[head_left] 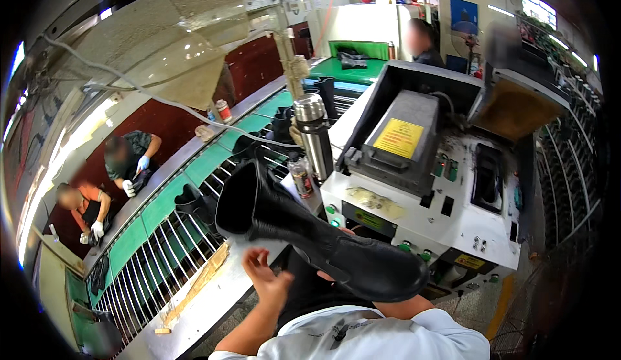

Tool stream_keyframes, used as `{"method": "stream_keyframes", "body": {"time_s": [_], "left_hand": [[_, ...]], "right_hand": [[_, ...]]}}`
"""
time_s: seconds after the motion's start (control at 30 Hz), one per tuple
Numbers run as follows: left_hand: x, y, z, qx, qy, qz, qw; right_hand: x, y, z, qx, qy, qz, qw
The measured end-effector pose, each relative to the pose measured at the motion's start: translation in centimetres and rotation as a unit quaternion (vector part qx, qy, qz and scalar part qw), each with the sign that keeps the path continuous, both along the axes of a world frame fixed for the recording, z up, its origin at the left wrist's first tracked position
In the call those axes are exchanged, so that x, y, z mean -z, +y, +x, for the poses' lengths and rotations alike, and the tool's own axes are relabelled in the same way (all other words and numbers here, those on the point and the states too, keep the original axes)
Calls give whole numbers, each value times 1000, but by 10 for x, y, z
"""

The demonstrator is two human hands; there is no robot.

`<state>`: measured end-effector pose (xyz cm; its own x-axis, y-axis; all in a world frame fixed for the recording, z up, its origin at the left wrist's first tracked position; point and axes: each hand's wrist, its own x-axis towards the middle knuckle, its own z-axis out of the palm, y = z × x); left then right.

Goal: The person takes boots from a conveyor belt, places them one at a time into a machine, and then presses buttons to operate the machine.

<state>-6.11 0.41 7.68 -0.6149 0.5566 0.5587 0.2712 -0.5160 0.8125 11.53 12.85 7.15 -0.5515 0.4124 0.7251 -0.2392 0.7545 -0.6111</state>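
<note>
A tall black boot (310, 237) lies tilted in front of my chest, its wide shaft opening to the upper left and its toe to the lower right. My right hand (325, 276) grips it from beneath around the ankle; only a few fingertips show, and the boot hides the rest. Just below the shaft opening, my left hand (266, 274) is raised with its fingers loosely bent and apart, holding nothing. A small gap seems to separate it from the boot.
Right of me stands a white machine (466, 224) with green buttons and an open lid. A steel thermos (314, 137) and a bottle (299, 175) stand beside it. Several boots (194, 205) sit along the roller conveyor (168, 243). Two gloved people work across it; another is behind the machine.
</note>
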Motion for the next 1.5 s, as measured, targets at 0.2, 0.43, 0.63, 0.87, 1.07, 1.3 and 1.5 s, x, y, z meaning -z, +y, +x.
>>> {"method": "stream_keyframes", "body": {"time_s": [0.2,0.43,0.63,0.87,1.07,1.3,1.5], "left_hand": [[-33,21,6,359,-7,-165,918],[6,44,38,291,150,-297,897],[56,46,39,256,262,-227,902],[82,57,40,319,172,-261,895],[81,34,46,300,166,-270,900],[75,18,40,272,209,-281,896],[73,15,37,285,194,-293,892]], "right_hand": [[106,-37,38,-139,-84,-202,966],[248,-83,42,-298,-236,-398,835],[173,-77,79,-313,-414,-322,792],[-27,-7,181,-137,-219,-325,910],[-76,2,103,181,-441,-140,868],[-88,11,62,121,-704,-56,697],[-59,17,89,228,-571,-97,783]]}}
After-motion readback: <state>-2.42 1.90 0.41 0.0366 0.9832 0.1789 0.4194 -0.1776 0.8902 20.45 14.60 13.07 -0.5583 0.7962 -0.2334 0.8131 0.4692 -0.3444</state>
